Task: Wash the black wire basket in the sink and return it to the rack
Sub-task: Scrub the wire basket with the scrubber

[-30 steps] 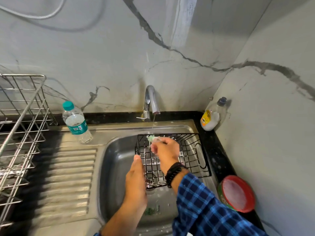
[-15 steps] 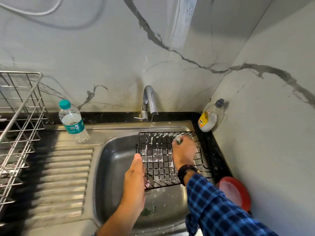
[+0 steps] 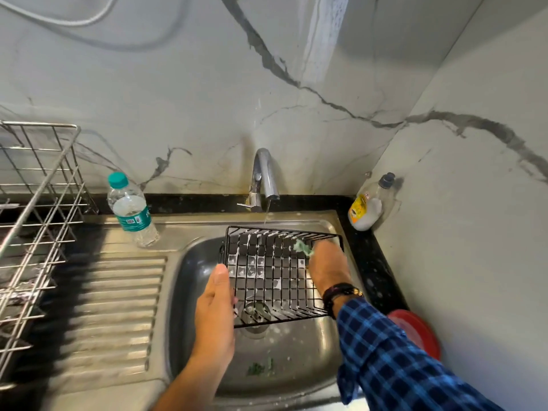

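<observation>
Left grip (image 3: 218, 304) clamps the black wire basket (image 3: 275, 271) at its near-left rim, above the sink (image 3: 189, 292) drain; right grip (image 3: 327, 268) presses a green scrubber (image 3: 302, 247). Basket: light, stiff, soap-slick; hold the rim wire.

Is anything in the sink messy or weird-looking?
Yes, a little. Green scraps lie on the sink floor near the front, like bits of food or scrubber; I cannot tell which. White soap foam clings to the black wire basket, which is tilted, but that fits washing.
</observation>
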Available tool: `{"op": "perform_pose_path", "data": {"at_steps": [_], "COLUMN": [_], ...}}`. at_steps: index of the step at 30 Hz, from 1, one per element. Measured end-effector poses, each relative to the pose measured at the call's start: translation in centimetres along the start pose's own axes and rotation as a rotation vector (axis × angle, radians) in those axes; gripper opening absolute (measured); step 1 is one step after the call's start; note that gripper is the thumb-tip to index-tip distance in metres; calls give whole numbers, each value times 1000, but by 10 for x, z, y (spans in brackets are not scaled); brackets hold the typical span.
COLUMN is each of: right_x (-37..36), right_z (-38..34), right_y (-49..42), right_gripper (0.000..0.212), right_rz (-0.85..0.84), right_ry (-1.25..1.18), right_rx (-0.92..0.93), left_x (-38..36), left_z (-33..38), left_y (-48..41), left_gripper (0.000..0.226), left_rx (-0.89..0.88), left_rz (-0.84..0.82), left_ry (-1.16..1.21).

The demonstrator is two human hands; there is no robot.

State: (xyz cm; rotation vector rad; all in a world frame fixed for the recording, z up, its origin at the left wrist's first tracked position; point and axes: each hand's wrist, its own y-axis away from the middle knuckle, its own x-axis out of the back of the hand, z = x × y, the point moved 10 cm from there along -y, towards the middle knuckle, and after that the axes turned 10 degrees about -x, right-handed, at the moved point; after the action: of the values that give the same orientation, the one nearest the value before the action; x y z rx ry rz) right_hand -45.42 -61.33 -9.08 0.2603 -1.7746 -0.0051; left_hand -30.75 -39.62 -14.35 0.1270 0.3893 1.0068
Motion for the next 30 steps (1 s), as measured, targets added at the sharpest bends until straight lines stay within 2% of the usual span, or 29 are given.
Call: {"op": "perform_pose_path", "data": {"at_steps": [2, 4, 6, 10, 13, 15, 17, 19, 21, 23, 26, 28, 30], "right_x": [-3, -7, -8, -10, -12, -15, -29, -51, -64, -55, -18, -12, -19], "right_z": [-12, -25, -27, -18, -15, -22, -29, -34, -29, -25, -36, -50, -56], "right_y": [4, 11, 13, 12, 15, 18, 20, 28, 34, 27, 18, 22, 27], "right_gripper": [11, 23, 26, 10, 15, 26, 35, 22, 10, 7, 5, 8, 8], "right_rz": [-38, -96, -79, -23, -35, -76, -214, -392, -455, -361, -86, -35, -56], "right_ry": [-71, -199, -267, -338, -451, -439, -403, -254, -107, -119, -202, -155, -92], "right_rx": [90, 147, 145, 121, 103, 148, 192, 274, 317, 303, 361, 449, 501], "left_x": [-1, -8, -13, -14, -10, -12, -14, -14, -14, -12, -16, -23, -25], "left_z": [2, 4, 10, 15, 15, 14, 15, 18, 22, 25, 33, 35, 31], "left_y": [-4, -5, -3, -2, -5, -5, -5, -10, -14, -18, -15, -11, -8], "left_gripper": [63, 69, 73, 66, 59, 51, 54, 58, 59, 61, 54, 46, 43], "left_rx": [-11, -13, -35, -86, -94, -67, -67, -94, -108, -110, -114, -118, -100], "left_rz": [-27, -58, -81, -116, -89, -79, -78, -71, -74, -68, -102, -148, -154], "left_ry": [1, 24, 5, -18, -31, -7, -7, -17, -16, -29, -44, -75, -88]}}
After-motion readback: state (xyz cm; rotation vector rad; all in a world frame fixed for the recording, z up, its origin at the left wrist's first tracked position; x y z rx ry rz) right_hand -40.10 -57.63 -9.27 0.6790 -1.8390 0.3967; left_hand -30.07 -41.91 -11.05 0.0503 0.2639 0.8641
